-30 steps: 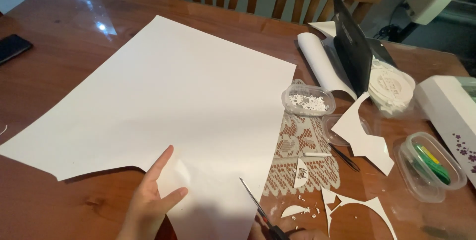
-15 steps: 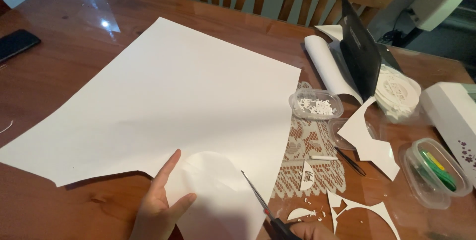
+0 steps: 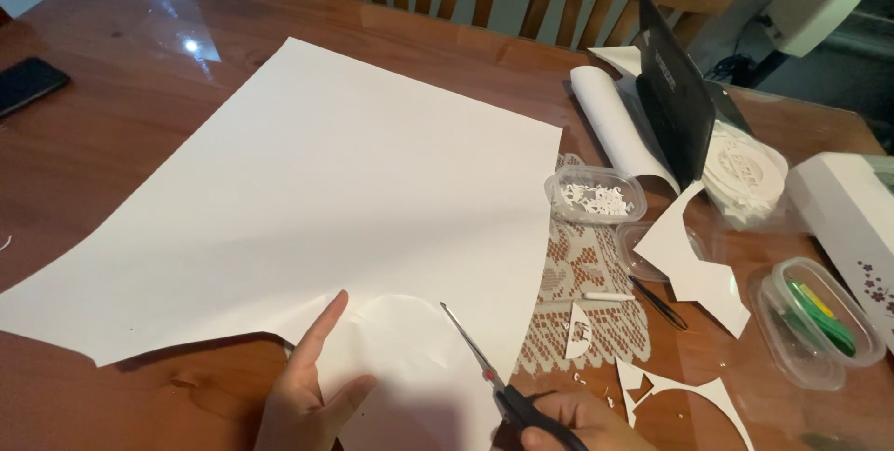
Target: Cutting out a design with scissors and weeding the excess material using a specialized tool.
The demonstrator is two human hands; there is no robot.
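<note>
The right hand [image 3: 582,421] is squeezing the black handles of a pair of scissors [image 3: 489,376]. The fingers are curled tight around the handles. The two thin blades are lying almost together and pointing up and to the left, over the paper. The blade tips are sitting near the edge of a round shape [image 3: 396,339] in the paper.

The left hand [image 3: 307,393] is lying flat and loose on the big white sheet of paper [image 3: 317,200]. It is not gripping anything. One finger is pointing up, with its tip touching the paper just beside the round shape. The thumb is sticking out to the right, toward the scissors.

The big sheet is lying on a brown wooden table [image 3: 121,116] and is covering most of it. Its near edge is lying between the two hands.

To the right, a lace mat [image 3: 582,311] is peeking out from under the sheet. Small white paper scraps [image 3: 689,390] are lying near the right hand. A clear tub of tiny white bits [image 3: 596,198] is sitting above the mat. A dark phone [image 3: 28,86] is lying far to the left.
</note>
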